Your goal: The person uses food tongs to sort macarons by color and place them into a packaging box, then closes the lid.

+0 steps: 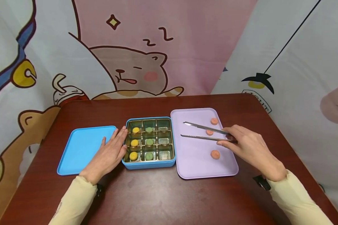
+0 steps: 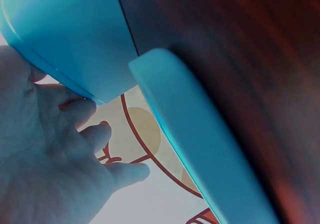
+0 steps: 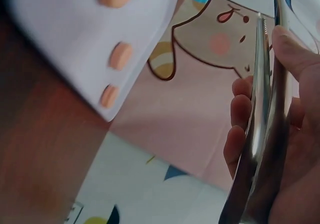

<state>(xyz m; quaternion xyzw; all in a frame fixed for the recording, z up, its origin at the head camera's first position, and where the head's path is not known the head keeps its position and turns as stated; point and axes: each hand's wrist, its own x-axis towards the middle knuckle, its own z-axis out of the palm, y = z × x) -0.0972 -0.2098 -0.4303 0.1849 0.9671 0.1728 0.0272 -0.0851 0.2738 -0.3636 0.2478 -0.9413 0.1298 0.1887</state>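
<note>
My right hand grips metal tongs with their arms spread and nothing between the tips, above the lilac tray. The right wrist view shows fingers and thumb on either side of the tongs. Three pink macaron-like discs lie on the tray's right half. With straight fingers, my left hand rests along the left side of a blue box. Inside is a gold divided insert: yellow discs fill the left column, green discs the middle one, while the right column's compartments are bare.
A flat blue lid or tray lies left of the box, partly behind my left hand. Box and lilac tray stand side by side on the dark wooden table. A printed cartoon cloth hangs behind the table's far edge.
</note>
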